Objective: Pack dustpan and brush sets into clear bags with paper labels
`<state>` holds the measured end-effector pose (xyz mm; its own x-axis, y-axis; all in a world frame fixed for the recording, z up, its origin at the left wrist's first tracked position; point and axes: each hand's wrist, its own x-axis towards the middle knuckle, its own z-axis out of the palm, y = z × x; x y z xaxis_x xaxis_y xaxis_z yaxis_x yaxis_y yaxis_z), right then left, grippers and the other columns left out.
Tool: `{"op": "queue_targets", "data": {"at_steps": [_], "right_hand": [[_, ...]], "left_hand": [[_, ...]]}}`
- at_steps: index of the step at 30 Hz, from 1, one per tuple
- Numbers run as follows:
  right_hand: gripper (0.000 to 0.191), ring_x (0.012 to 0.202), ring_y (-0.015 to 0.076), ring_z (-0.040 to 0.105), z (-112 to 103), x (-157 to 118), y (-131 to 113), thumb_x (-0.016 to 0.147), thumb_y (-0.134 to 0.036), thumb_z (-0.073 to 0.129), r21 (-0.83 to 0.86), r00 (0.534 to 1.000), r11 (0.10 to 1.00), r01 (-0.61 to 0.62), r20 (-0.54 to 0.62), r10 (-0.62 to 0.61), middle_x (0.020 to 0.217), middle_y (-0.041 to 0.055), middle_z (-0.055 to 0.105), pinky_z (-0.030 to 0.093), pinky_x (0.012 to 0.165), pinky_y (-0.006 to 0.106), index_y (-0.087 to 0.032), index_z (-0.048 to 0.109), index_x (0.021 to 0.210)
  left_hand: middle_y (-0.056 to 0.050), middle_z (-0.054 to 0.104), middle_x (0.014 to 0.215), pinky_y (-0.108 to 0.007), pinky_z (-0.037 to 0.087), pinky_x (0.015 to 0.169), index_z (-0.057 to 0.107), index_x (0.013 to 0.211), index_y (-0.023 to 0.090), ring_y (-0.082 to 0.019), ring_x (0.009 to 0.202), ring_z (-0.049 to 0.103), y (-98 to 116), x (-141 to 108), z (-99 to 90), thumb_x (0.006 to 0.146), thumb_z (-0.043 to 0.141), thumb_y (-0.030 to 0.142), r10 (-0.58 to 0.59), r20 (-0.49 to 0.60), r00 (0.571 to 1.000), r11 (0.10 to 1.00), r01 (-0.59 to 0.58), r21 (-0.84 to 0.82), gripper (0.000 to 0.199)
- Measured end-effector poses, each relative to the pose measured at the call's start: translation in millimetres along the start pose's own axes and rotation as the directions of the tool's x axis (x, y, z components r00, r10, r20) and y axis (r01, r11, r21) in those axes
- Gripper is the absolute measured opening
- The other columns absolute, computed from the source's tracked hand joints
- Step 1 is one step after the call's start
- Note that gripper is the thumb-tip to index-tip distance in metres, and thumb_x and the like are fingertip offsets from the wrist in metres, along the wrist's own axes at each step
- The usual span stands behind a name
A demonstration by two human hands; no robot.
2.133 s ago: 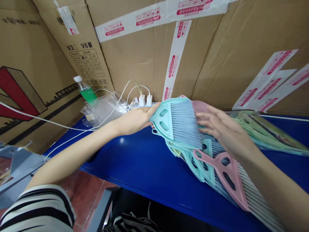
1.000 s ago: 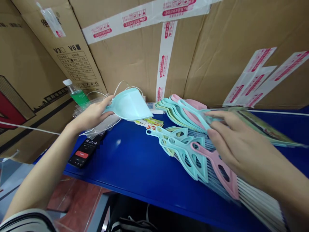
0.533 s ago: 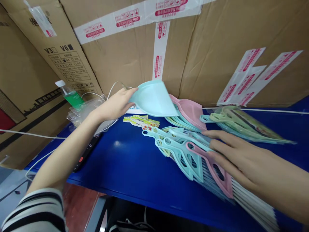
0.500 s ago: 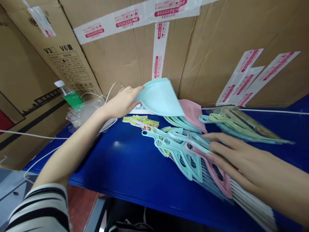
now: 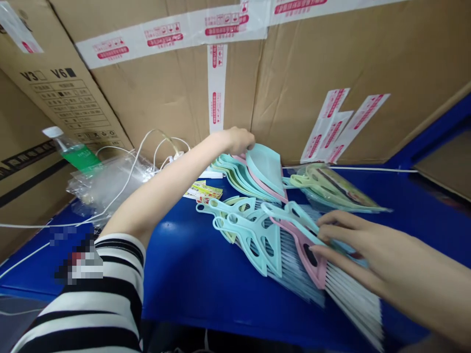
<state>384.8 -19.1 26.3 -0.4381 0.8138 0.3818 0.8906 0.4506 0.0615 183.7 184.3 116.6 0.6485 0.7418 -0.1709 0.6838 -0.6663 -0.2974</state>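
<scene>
My left hand (image 5: 239, 140) is closed on the upper edge of a light blue dustpan (image 5: 265, 166). That dustpan rests against a row of nested dustpans (image 5: 235, 176), mostly blue and green, with a pink one right behind it. At the right, my right hand (image 5: 353, 240) pinches a light blue hand brush (image 5: 300, 215) by its head; the fingers partly hide it. Just under it lies a pink brush (image 5: 311, 255) with white bristles. Several more blue brushes (image 5: 253, 235) and a green one lie overlapped to the left.
A bagged green brush and dustpan set (image 5: 327, 189) lies behind my right hand. Colourful packets (image 5: 208, 191), clear plastic bags (image 5: 110, 181), white cables and a green-labelled bottle (image 5: 75, 152) are on the left. Taped cardboard boxes (image 5: 165, 88) wall off the back of the blue table (image 5: 184, 274).
My left hand has carried the light blue dustpan right and down onto the dustpan row. My right hand now lifts a blue brush slightly off the pile. The view has shifted right.
</scene>
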Motion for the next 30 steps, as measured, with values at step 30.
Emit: {"op": "queue_targets", "data": {"at_steps": [30], "right_hand": [[0.022, 0.081, 0.0283, 0.064, 47.3, -28.3, -9.9, 0.082, -0.022, 0.045, -0.149, 0.994, 0.984, 0.095, -0.042, -0.103, 0.11, 0.0128, 0.073, 0.056, 0.065, 0.041, -0.022, 0.063, 0.069]], "left_hand": [[-0.012, 0.068, 0.113, -0.041, 0.052, 0.089, 0.061, 0.128, 0.02, -0.025, 0.1, 0.065, -29.2, -207.1, 82.0, 0.098, 0.027, 0.032, -0.11, -0.322, 0.94, 0.979, 0.047, -0.197, 0.047]]}}
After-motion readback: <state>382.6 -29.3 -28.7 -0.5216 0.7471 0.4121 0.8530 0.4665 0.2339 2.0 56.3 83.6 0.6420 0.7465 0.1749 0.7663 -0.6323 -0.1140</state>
